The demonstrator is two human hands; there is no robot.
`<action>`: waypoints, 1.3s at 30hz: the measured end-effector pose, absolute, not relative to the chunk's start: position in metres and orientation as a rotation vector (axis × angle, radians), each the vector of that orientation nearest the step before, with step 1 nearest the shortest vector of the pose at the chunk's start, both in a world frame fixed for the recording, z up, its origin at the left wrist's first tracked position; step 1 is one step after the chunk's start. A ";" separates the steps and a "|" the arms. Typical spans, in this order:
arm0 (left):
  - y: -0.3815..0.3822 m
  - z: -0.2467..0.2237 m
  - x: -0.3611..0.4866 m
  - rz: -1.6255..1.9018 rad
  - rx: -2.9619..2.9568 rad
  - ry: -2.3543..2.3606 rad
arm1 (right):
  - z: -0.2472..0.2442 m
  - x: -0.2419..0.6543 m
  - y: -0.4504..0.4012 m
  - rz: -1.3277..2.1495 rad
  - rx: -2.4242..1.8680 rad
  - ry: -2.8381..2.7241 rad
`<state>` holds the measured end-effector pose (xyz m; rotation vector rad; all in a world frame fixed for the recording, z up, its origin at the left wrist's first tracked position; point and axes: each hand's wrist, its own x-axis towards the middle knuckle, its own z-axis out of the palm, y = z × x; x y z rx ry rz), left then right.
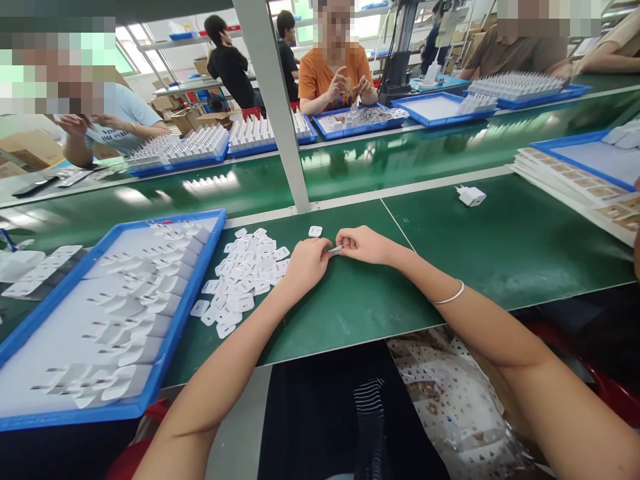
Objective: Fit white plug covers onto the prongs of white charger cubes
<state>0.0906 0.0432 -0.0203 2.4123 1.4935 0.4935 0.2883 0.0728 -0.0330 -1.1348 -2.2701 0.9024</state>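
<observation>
Over the green tabletop (350,293), my left hand (307,263) and my right hand (363,244) meet, both closed with fingers pinched. Between their fingertips is a small white plastic cover (335,251), seen nearly edge-on, and both hands grip it. Left of my left hand spreads a loose pile of flat white covers (247,273) with rounded corners and a slot. One single cover (315,231) lies apart, just beyond my left hand. Farther off to the right, a white plug charger (471,195) rests on its side with its pins pointing left.
A blue-rimmed tray (163,353) at left holds rows of white charger housings (140,350). Another blue tray (575,143) sits on stacked panels at right. A grey post (290,153) rises beyond my hands. Across the green conveyor (360,173), co-workers sit behind more trays (435,110).
</observation>
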 end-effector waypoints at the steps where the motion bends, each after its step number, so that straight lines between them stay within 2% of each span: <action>1: 0.043 -0.021 0.091 0.499 2.404 1.487 | -0.033 0.288 0.073 0.911 -1.135 -2.267; 12: 0.045 -0.022 0.090 0.584 2.264 1.449 | -0.032 0.282 0.072 1.029 -1.110 -2.151; 20: 0.054 -0.019 0.080 0.769 2.015 1.491 | -0.039 0.274 0.075 1.404 -1.003 -1.671; 24: 0.060 -0.018 0.075 0.787 1.872 1.393 | -0.042 0.270 0.080 1.311 -1.066 -1.625; 31: 0.065 0.001 0.052 0.982 1.696 1.452 | -0.041 0.270 0.103 1.101 -1.441 -1.603; 39: 0.078 0.009 0.036 0.825 1.823 1.574 | -0.007 0.271 0.083 0.862 -1.460 -1.491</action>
